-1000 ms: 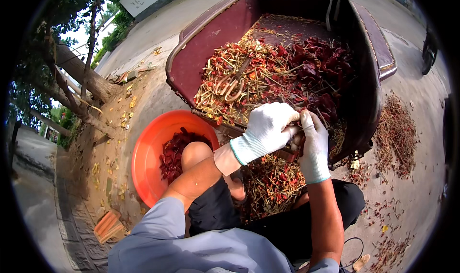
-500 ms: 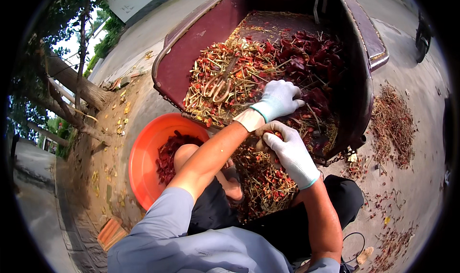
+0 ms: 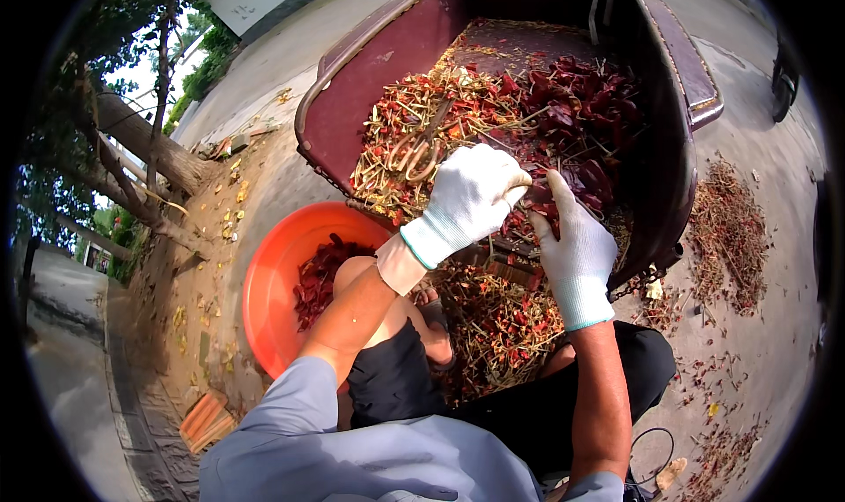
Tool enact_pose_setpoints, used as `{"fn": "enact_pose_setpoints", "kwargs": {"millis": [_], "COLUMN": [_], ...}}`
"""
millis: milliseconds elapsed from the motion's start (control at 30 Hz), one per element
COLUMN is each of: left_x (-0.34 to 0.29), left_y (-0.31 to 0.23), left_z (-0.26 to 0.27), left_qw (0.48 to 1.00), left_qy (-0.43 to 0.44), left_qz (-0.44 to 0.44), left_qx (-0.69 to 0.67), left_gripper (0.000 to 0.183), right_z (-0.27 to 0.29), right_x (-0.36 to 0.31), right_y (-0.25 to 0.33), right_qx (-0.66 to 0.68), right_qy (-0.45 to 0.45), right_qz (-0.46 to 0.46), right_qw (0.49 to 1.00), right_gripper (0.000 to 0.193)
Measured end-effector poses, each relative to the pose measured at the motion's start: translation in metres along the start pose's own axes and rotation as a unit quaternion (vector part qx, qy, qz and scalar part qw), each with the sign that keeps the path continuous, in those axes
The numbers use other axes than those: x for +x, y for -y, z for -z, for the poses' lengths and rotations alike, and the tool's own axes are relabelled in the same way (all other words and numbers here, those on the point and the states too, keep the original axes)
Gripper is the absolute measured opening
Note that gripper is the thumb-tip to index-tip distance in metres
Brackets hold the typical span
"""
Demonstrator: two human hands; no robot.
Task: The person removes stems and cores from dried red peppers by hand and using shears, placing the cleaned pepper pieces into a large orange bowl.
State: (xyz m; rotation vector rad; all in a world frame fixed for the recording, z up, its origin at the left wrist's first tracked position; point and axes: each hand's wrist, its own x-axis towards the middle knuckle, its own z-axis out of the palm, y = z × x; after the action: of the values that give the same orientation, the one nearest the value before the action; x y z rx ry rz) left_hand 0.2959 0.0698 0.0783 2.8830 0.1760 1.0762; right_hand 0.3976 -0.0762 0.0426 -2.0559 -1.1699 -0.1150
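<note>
Nearest: heap of stems & red bits [image 3: 497, 335] by L foot [image 3: 434, 333]; orange tub [image 3: 267, 299] to its L, dk red pods [image 3: 312, 282] inside. R hand [image 3: 576, 248], white glove, thumb & index a bit apart; L hand [image 3: 475, 192], same glove, fingers curled, just beside it. Can't tell if either holds anything. Beyond, in maroon cart [image 3: 378, 66]: scissors [image 3: 430, 136] on stem litter [image 3: 400, 119], more red pods [image 3: 581, 106] to R.

head | left fisheye of a head-worn pair | looks steeply down and forward | left hand [image 3: 475, 194] and right hand [image 3: 577, 254] close, mid-frame | cart [image 3: 387, 66] beyond, reaching the upper edge
</note>
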Motion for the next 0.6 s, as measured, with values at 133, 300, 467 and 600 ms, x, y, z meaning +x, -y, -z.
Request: {"fn": "enact_pose_setpoints", "kwargs": {"millis": [133, 300, 467, 600], "left_x": [-0.011, -0.028, -0.044, -0.047], "left_y": [-0.011, -0.016, -0.015, 0.002], "left_z": [0.005, -0.004, -0.014, -0.02], "left_qw": [0.999, 0.97, 0.752, 0.546], "left_qy": [0.009, 0.035, -0.016, -0.206], "left_qz": [0.021, 0.178, 0.414, 0.441], "left_qx": [-0.024, -0.161, -0.513, -0.682], "left_gripper": [0.009, 0.012, 0.016, 0.017], "right_z": [-0.012, -0.012, -0.007, 0.011], "right_x": [-0.002, -0.004, 0.001, 0.004], "right_y": [0.0, 0.003, 0.005, 0.012], "right_qx": [0.017, 0.037, 0.274, 0.541], "right_qy": [-0.004, 0.014, 0.071, 0.125], "right_qz": [0.032, 0.02, -0.079, -0.261], "right_qw": [0.999, 0.999, 0.956, 0.789], "right_gripper": [0.032, 0.022, 0.021, 0.025]}}
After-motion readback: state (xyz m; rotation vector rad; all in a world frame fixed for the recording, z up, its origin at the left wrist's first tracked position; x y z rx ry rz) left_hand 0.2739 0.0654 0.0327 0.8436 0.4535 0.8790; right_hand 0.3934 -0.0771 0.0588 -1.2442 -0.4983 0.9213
